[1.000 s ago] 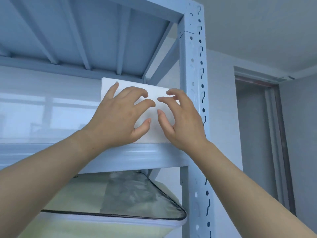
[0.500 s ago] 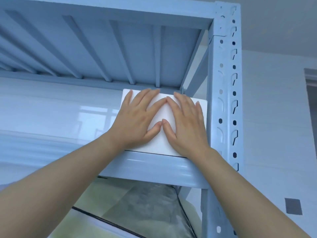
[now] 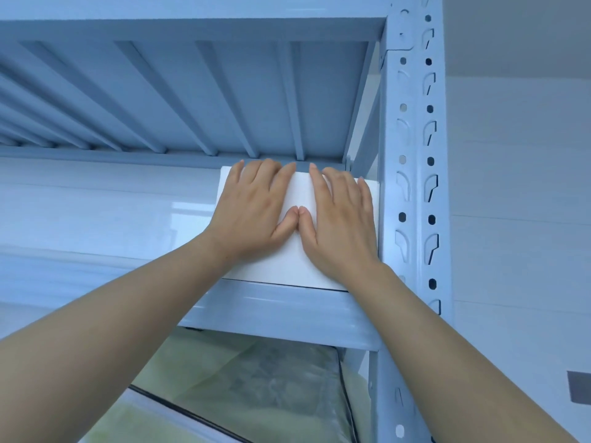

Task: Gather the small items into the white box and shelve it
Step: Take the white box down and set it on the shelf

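Observation:
The white box (image 3: 299, 263) stands on an upper shelf (image 3: 287, 310) of a pale blue metal rack, close to the right upright. My left hand (image 3: 252, 212) lies flat against the left half of the box's front face, fingers together and pointing up. My right hand (image 3: 342, 219) is pressed flat on the right half, and the two thumb tips touch in the middle. Neither hand is wrapped around the box. The small items are not visible.
The perforated right upright (image 3: 415, 187) stands just right of the box. The ribbed underside of the shelf above (image 3: 192, 91) is close over it. A clear zipped bag with pale green bedding (image 3: 249, 388) fills the shelf below. A white wall lies behind.
My curled fingers have flattened against the box front and the thumbs have met. The box sits deeper and squarer on the shelf, and my view has tilted up and moved closer.

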`<state>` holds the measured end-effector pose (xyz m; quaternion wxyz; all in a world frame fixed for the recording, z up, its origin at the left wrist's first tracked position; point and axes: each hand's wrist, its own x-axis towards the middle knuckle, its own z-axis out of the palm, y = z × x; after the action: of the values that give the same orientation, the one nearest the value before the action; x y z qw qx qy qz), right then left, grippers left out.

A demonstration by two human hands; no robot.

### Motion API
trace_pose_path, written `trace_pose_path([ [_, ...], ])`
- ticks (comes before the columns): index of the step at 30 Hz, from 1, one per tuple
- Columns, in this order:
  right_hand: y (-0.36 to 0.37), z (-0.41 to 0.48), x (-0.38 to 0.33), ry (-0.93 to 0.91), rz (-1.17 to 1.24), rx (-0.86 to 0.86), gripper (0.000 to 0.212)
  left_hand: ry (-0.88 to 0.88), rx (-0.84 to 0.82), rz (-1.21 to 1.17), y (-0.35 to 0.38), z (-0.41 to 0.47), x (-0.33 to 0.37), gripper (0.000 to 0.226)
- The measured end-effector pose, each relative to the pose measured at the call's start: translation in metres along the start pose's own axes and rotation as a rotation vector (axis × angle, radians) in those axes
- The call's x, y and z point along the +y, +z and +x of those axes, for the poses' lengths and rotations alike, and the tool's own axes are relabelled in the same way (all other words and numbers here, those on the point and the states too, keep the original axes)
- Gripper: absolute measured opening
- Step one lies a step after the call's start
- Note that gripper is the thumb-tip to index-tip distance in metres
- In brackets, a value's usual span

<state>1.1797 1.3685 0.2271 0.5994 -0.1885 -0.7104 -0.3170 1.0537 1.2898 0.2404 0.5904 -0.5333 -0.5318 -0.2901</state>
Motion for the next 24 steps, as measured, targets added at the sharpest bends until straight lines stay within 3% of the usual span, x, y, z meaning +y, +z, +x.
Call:
trace_pose_path([
  [8,-0.007,0.002,-0.004,0.006,0.072,0.069,0.051,-0.013,0.003,0.008,-0.017,0.007,0.003,0.05],
  [14,-0.03,0.007,-0.019,-0.035,0.101,0.222,0.043,-0.01,0.144,0.05,-0.04,0.001,0.004,0.04],
  [24,-0.073,0.001,-0.072,-0.017,0.104,0.269,0.037,0.086,0.162,0.099,-0.108,-0.03,-0.011,0.039],
])
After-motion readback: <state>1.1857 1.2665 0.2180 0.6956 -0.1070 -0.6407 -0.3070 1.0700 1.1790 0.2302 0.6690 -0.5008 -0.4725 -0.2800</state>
